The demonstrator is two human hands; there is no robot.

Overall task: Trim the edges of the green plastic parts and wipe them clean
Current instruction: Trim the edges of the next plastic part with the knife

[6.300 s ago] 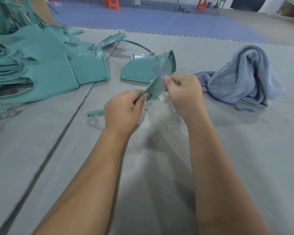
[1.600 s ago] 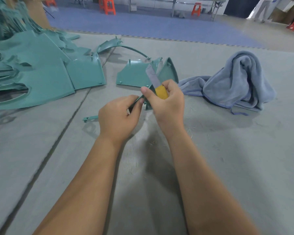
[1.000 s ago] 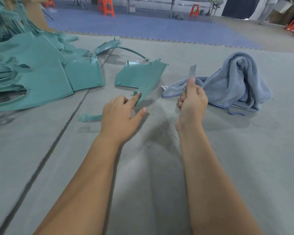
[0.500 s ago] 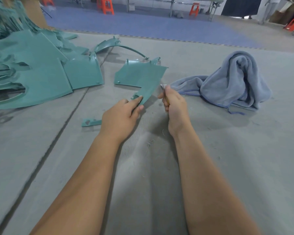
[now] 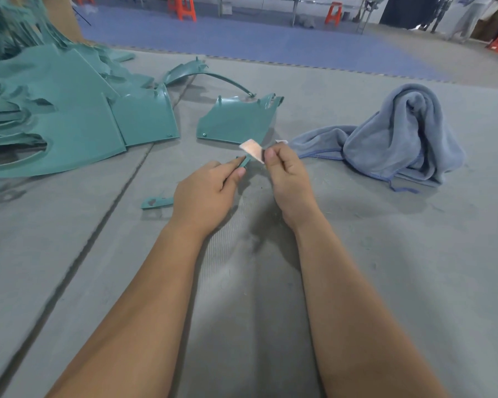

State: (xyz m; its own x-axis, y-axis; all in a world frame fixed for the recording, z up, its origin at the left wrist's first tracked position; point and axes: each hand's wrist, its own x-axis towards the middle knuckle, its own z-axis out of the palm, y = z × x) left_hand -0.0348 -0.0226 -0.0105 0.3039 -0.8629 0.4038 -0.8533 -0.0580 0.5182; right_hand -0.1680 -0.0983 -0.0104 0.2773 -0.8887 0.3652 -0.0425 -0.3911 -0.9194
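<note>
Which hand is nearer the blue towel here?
The right. The right hand is just left of the blue towel, close to its near edge; the left hand sits farther left, beyond the right hand.

Orange stools point(image 5: 184, 7) stand far off on blue floor mats point(image 5: 256, 44).

Both forearms bare, reaching forward, converging ahead. Left hand point(image 5: 206, 193) knuckles up, thumb and forefinger pinched together at the tip. Right hand point(image 5: 288, 173) just beside it, fingers curled, thumb pressed forward in a pinch.
</note>
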